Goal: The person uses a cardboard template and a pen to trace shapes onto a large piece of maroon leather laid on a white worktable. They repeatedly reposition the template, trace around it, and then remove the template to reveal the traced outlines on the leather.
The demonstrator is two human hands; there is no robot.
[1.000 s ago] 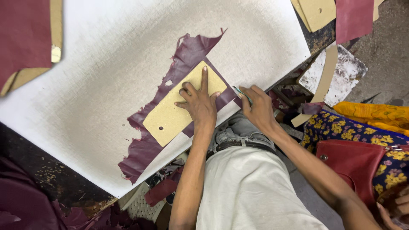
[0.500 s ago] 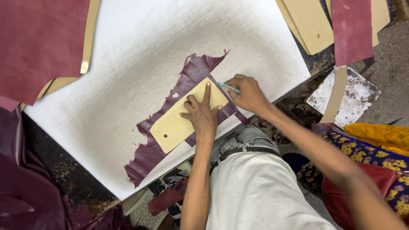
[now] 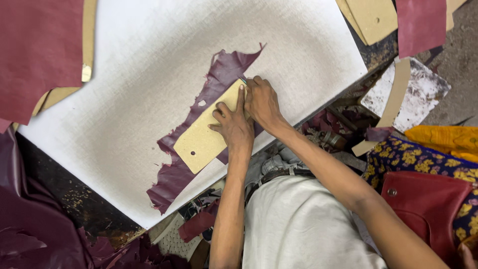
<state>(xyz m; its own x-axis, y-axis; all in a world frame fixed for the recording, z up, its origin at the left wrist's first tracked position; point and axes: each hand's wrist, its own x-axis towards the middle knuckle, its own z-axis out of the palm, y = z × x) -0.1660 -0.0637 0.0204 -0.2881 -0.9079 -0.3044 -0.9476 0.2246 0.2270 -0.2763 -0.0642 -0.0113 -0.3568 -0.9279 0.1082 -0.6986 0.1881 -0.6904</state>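
Tan cardboard template [image 3: 201, 142], long axis diagonal

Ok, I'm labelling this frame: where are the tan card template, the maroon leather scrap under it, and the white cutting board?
tan card template [image 3: 199, 144], head view, bare lower half.
maroon leather scrap [image 3: 172, 182], head view, lower ragged end.
white cutting board [image 3: 149, 65], head view, bare upper surface.

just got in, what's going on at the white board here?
A person presses a tan card template flat with the left hand onto a ragged strip of maroon leather, which lies on a white cutting board. The right hand sits at the template's upper end, holding a thin tool against the edge; only its tip shows. More maroon sheets and tan card pieces lie around the board.
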